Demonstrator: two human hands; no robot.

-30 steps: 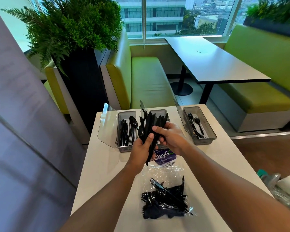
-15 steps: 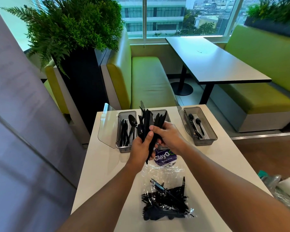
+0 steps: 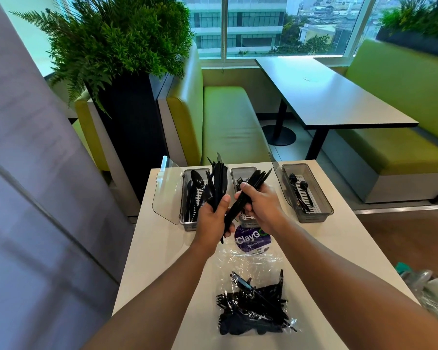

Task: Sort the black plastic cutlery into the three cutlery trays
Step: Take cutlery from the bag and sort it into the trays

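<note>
Three grey cutlery trays stand in a row at the table's far end: the left tray [image 3: 184, 198] holds several black pieces, the middle tray [image 3: 243, 171] holds forks, and the right tray [image 3: 321, 200] holds two spoons. My left hand [image 3: 213, 221] grips a bundle of black cutlery [image 3: 219, 180] upright in front of the left and middle trays. My right hand [image 3: 262, 207] grips a few black forks [image 3: 257, 176], drawn out of that bundle and slanting up to the right over the middle tray. A clear plastic bag with more black cutlery [image 3: 253, 309] lies near me.
Clear hinged lids [image 3: 166, 190] stand open to the left of the trays. A round purple sticker [image 3: 253, 239] sits on the white table [image 3: 157, 261] behind the bag. Crumpled plastic and a white object [image 3: 430, 291] lie at the table's right edge.
My right hand has pulled a few forks out of the bundle and moved them to the right, away from the rest in my left hand.
</note>
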